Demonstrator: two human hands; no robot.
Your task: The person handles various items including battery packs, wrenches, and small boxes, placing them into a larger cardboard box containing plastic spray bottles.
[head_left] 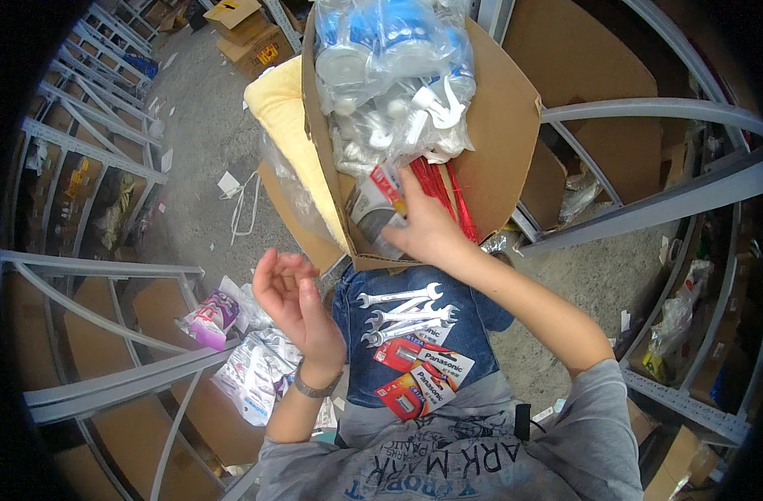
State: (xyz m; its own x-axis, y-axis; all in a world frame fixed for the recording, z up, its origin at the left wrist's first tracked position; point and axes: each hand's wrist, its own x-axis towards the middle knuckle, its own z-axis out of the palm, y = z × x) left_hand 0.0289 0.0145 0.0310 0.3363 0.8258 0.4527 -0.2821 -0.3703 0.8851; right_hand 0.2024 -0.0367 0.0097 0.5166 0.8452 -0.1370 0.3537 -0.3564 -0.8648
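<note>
- I take twelve o'clock as straight ahead of the person. The open brown cardboard box (507, 108) is at twelve, just beyond the blue denim lap (361, 359).
- The right hand (432, 225) reaches into the near part of this box. Its fingers are at the flat red, white and yellow card pack (387, 185), which lies tilted there. I cannot tell whether the grip is clamped on it or only rests against it.
- The left hand (291, 305) is raised at about eleven o'clock from the lap, outside the box. Its grip is apart, the fingers a little bent, with nothing inside.
- Around the card pack I see a grey rounded item in clear wrapping (369, 219) at seven o'clock, shiny red strips (462, 200) at three, and white plastic spray heads (442, 111) at one.
- On the lap are silver metal open-ended wrenches (415, 316); at six o'clock from them, red-and-white battery cards (416, 392).
- In my judgement, the step in hand is handling the card pack inside the box; placing or taking, I cannot say.
- The next move seems to call for careful fingers, not catching the strips; the free hand could steady the box.
</note>
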